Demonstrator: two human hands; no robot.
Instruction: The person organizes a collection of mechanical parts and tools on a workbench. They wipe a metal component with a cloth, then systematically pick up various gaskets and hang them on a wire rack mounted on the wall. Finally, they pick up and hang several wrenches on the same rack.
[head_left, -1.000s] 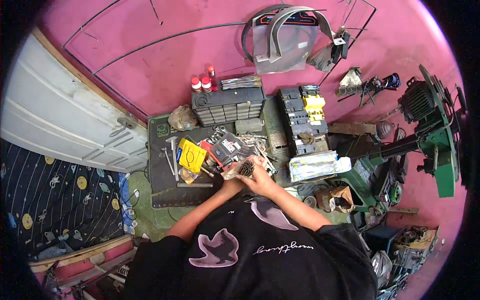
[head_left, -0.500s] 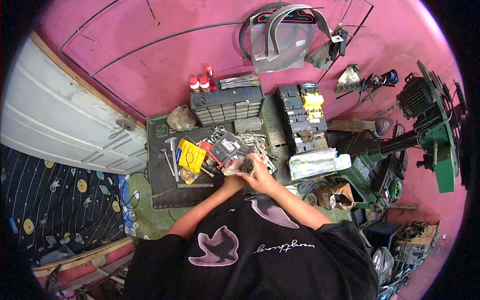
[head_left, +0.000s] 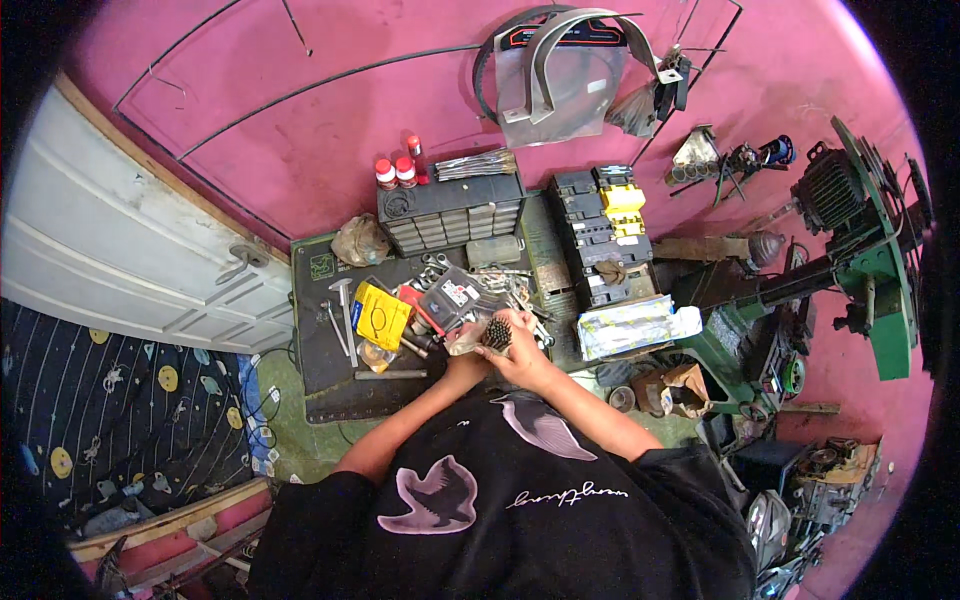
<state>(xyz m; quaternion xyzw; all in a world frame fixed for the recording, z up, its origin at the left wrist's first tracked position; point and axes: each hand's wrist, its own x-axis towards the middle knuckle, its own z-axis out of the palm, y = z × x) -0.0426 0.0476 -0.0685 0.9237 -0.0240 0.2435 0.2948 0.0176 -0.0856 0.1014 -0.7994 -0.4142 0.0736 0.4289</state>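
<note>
Over the near edge of the black work mat, both hands are together around a bundle of thin dark pieces (head_left: 497, 333), whose ends point up; their exact kind cannot be made out. My right hand (head_left: 522, 357) wraps the bundle from the right, fingers closed. My left hand (head_left: 466, 368) is closed on a crumpled, see-through plastic bag (head_left: 463, 345) at the bundle's left side. Just beyond the hands are a dark grey case (head_left: 450, 298) and a pile of wrenches and metal tools (head_left: 510, 285). A yellow packet (head_left: 381, 314) lies to the left.
At the back of the mat (head_left: 330, 390) stands a small-drawer cabinet (head_left: 450, 225) with red bottles on it. Black and yellow tool cases (head_left: 590, 240) and a silvery wrapped package (head_left: 638, 328) are on the right. Beside them is a green machine (head_left: 870, 300); a white door (head_left: 150, 220) is left.
The view has shifted very slightly. Both hands stay in nearly the same place around the bundle and the bag, with the bundle's ends turned a little more upward.
</note>
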